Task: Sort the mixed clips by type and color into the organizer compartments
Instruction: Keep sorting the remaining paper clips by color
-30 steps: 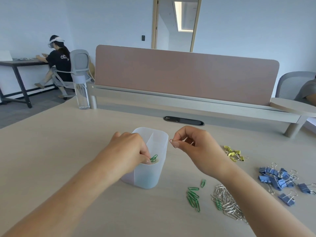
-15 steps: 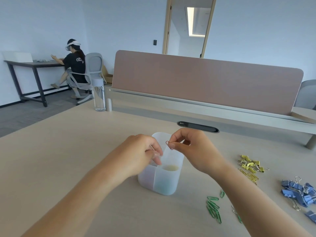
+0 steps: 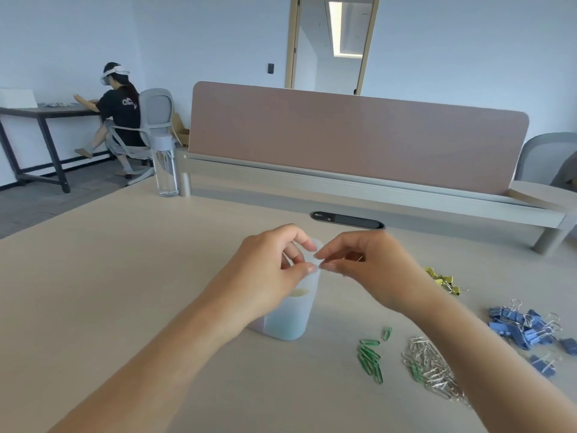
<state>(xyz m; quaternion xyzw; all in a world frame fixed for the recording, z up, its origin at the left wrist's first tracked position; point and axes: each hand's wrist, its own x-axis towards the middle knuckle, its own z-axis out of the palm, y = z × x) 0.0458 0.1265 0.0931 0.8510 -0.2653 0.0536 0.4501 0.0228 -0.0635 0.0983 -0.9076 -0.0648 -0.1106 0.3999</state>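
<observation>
Both hands meet above the translucent organizer [image 3: 287, 323]. The right hand [image 3: 365, 270] has thumb and forefinger pinched together and the left hand [image 3: 271, 270] has curled fingers, but I cannot tell whether either grips a clip. Green paper clips [image 3: 370, 359], silver paper clips [image 3: 434, 367], blue binder clips [image 3: 524, 326] and yellow binder clips [image 3: 443, 281] lie on the worktop [image 3: 125, 292] to its right.

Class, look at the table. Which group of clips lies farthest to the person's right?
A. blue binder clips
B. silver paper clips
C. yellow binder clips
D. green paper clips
A: the blue binder clips lie nearest the right edge, beyond the silver paper clips and yellow binder clips.
</observation>
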